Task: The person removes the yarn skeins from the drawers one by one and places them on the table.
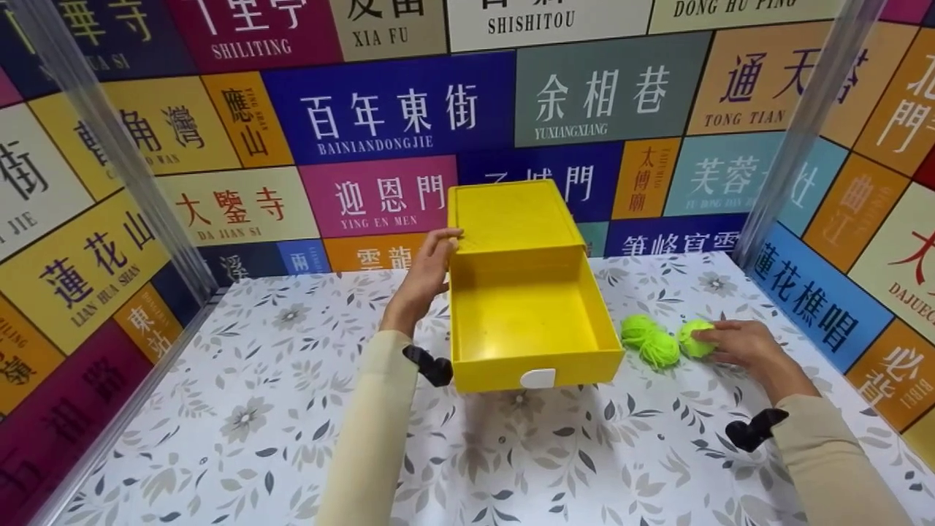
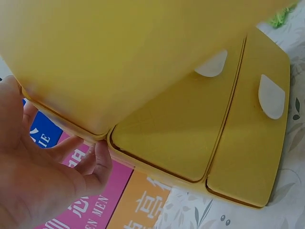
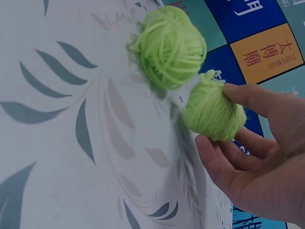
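The lime yarn ball (image 1: 694, 338), at three o'clock from the open drawer (image 1: 489, 377), is pinched by the right hand (image 1: 752, 354), pointed toward ten o'clock; a pick-up seems in hand, steady lifting called for next. At the drawer's ten o'clock, the yellow cabinet (image 1: 511, 215) is gripped by the left hand (image 1: 426, 274).
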Motion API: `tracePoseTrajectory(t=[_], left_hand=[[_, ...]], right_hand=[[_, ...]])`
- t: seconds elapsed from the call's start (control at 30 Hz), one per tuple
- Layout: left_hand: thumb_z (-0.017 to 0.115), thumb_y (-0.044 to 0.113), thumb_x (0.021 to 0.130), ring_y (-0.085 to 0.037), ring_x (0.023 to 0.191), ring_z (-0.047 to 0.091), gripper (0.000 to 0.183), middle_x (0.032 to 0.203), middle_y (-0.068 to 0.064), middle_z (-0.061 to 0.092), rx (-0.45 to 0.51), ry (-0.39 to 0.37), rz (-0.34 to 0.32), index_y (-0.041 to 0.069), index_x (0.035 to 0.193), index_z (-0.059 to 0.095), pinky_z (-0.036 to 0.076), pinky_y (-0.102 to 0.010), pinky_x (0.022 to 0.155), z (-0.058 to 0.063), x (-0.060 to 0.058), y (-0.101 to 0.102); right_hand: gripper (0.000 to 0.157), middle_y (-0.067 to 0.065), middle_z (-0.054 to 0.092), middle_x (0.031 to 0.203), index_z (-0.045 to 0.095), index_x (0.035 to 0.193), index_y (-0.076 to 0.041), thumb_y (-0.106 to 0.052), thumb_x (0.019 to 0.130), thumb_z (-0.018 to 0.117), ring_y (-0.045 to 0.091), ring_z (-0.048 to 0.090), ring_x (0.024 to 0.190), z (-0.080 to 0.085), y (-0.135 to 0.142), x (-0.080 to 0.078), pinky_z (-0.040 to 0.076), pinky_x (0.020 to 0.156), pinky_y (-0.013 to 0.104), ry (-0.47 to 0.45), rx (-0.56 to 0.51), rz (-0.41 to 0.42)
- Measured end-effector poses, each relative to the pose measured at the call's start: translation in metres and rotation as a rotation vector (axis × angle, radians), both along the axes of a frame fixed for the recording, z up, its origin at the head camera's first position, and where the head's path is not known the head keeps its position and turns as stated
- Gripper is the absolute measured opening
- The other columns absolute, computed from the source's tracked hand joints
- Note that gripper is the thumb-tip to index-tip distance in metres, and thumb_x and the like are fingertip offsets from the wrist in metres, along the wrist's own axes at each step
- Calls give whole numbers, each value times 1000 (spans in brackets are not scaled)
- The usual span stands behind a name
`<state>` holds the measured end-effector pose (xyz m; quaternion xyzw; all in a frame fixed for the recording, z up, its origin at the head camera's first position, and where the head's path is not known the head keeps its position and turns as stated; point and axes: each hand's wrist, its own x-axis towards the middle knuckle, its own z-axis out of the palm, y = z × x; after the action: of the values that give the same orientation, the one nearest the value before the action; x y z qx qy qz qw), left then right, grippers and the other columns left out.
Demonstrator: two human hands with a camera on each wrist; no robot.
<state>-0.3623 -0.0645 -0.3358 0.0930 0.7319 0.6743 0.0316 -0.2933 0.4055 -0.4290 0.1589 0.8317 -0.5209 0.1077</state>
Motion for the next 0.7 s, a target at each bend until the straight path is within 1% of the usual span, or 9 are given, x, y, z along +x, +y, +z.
tracePoseTrajectory(t=[0.07,0.17,0.23,0.27,0.33,0.4,0.5,0.57,0.7], left_hand=[[39,28,106,-30,134,47,33,148,-10,44,-2,-6,4,21,137,50,40,-62,111,1,0,0],[41,30,106,-31,136,46,33,149,-9,45,3,-19,7,22,137,51,40,-62,112,2,0,0],[43,34,106,-32,136,47,34,149,-9,46,4,-23,5,23,137,51,40,-61,112,2,0,-1],[44,36,106,-32,137,47,35,149,-9,46,4,-24,0,23,138,51,40,-61,112,2,0,-1],[45,38,106,-32,138,47,36,149,-9,47,-3,-19,-8,23,138,50,40,-62,112,2,0,-2],[46,38,106,-32,139,47,36,150,-9,47,-9,-10,-16,23,139,49,40,-63,112,2,1,-2],[45,37,107,-31,140,45,36,151,-9,47,-16,-3,-25,24,139,49,38,-64,113,2,2,-3],[44,36,107,-31,140,44,36,150,-9,47,-5,-5,-33,24,140,49,36,-65,113,2,2,-3],[42,34,108,-32,142,42,38,149,-10,46,17,-9,-39,24,144,48,34,-65,114,3,3,-2]], right_hand=[[90,31,26,159,19,156,6,-41,95,66,-8,60,78,0,1,0,57,91,26,-15,11,-4],[86,30,29,158,23,155,4,-40,95,66,-2,64,84,-1,2,1,57,92,27,-23,26,-17],[84,30,29,158,24,155,3,-41,96,64,14,69,102,1,3,1,54,100,33,-25,31,-13],[84,29,29,158,24,155,3,-41,96,64,23,66,114,2,3,2,51,105,37,-23,33,-13],[83,29,27,160,24,155,3,-41,97,62,36,50,136,5,3,3,44,113,44,-17,30,-12],[82,28,22,162,22,156,4,-41,98,60,44,30,147,11,2,4,37,118,48,-17,0,0],[80,27,16,164,20,156,5,-38,100,57,46,21,150,19,-2,7,33,121,47,-18,-38,12],[79,26,18,164,20,155,6,-39,101,55,46,21,150,24,-6,9,35,120,45,-8,-39,22],[75,24,23,163,22,155,6,-41,103,50,46,23,150,34,-18,12,41,116,41,41,-1,57]])
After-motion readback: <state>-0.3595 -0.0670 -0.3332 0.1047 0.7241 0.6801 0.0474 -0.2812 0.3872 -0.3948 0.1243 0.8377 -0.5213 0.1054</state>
